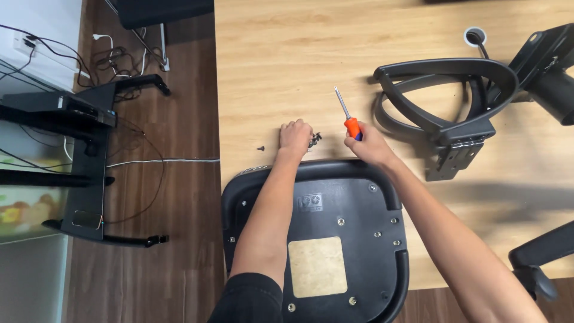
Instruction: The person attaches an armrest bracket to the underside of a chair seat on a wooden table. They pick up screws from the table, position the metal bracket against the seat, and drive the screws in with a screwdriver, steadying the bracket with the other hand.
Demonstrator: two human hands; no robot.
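1. The left hand (pixel 295 135) rests knuckles-up on the wooden table (pixel 269 66), fingers curled down onto a small heap of dark screws (pixel 314 140). It looks to be pinching one or two of them, though the fingertips are hidden under the hand, so I cannot tell for sure that anything is gripped.
2. One loose screw (pixel 261 148) lies apart from the heap, just left of that hand on the bare wood.
3. The right hand (pixel 369 145) is clenched around the orange handle of a screwdriver (pixel 347 113), whose thin metal shaft points up and away from the person, tip in the air over the table.
4. Both forearms reach across an upturned black seat base (pixel 359 203), which lies at the near table edge with its underside up, showing bolt holes and a tan square panel.
5. The screws are tiny, hard and light, likely to roll or slip; they are best taken by the head between fingertip and thumb.
6. The screwdriver is stiff and light, and its ribbed handle gives a firm hold.
7. A black armrest frame (pixel 445 90) with a metal bracket lies well to the right.
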